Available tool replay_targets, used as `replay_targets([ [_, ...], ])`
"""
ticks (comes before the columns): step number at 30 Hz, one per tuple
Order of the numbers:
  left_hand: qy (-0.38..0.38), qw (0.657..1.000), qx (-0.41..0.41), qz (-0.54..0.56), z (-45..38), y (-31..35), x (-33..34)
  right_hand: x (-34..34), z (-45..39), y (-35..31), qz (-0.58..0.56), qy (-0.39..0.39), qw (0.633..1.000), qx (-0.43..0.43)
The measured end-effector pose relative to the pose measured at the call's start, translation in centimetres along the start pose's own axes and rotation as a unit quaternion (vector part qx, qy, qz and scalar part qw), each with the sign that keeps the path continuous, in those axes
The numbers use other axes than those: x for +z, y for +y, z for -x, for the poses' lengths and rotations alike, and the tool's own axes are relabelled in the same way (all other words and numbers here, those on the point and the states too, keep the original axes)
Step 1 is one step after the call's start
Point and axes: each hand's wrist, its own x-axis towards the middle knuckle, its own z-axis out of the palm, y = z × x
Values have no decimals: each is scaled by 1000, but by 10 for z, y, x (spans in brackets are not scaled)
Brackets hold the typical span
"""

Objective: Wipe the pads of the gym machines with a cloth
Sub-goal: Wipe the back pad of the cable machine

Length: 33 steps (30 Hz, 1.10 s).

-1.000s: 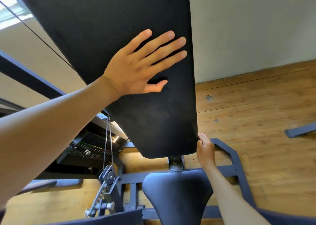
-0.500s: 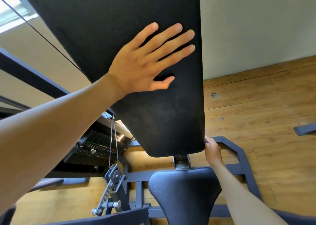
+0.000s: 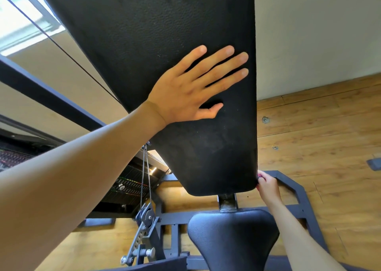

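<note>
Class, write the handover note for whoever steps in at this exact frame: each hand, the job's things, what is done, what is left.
Left hand: open, fingers straight, palm flat on the long black textured-vinyl back pad.
Right hand: at the pad's lower right corner, fingers curled at its edge; whether they hold anything is hidden.
Black padded seat: below the back pad, untouched.
Cloth: none in view.
Done: cannot tell how much has been wiped.
Left: find the cloth, wipe both pads.

A gym, padded black back pad (image 3: 165, 44) and seat pad (image 3: 233, 235) on a steel machine frame (image 3: 296, 190), cable (image 3: 144, 178) and pulley (image 3: 147, 216), weight stack (image 3: 127, 190), wooden floor (image 3: 329, 126)
</note>
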Motion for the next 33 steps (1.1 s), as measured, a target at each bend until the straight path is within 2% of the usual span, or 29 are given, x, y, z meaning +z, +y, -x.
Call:
replay_targets([
  [7,-8,1000,3,15,1,0,0,-7,16,-50,9,-1,999,-40],
  [19,-23,999,6,47,0,2,0,-16,68,-131,-49,48,994,-89],
  [33,-23,998,6,66,0,1,2,-26,93,-250,-50,88,980,-173],
])
